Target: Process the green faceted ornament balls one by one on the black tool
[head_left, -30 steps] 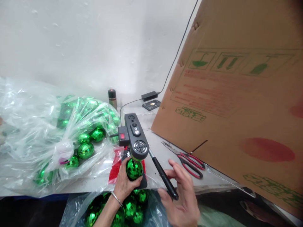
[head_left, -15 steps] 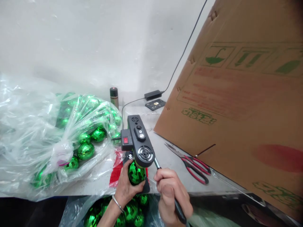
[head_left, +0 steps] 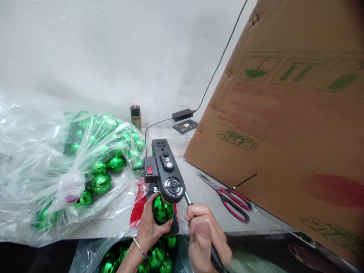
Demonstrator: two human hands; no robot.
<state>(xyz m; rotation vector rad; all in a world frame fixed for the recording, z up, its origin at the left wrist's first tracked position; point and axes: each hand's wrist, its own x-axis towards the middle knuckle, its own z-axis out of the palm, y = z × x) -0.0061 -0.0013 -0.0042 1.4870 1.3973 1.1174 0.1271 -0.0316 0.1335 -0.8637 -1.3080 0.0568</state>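
My left hand (head_left: 149,226) is wrapped round a green faceted ball (head_left: 161,210) and holds it under the head of a small black press machine (head_left: 166,175) with a red switch. My right hand (head_left: 205,235) is closed in a fist on the machine's black lever handle (head_left: 214,256), which runs down from the head toward me. The ball sits on the machine's base, partly hidden by the head and my fingers.
A tied clear bag of green balls (head_left: 71,167) lies left on the table. Another open bag of green balls (head_left: 148,256) sits below the table edge. Red-handled scissors (head_left: 230,197) lie right of the machine. A large cardboard box (head_left: 284,132) leans at right. A spray can (head_left: 135,117), power adapter (head_left: 182,114) and remote (head_left: 186,126) stand at the back.
My right hand went from open beside the lever to a fist closed round it, and has drawn it down toward me. My left hand kept the ball under the head.
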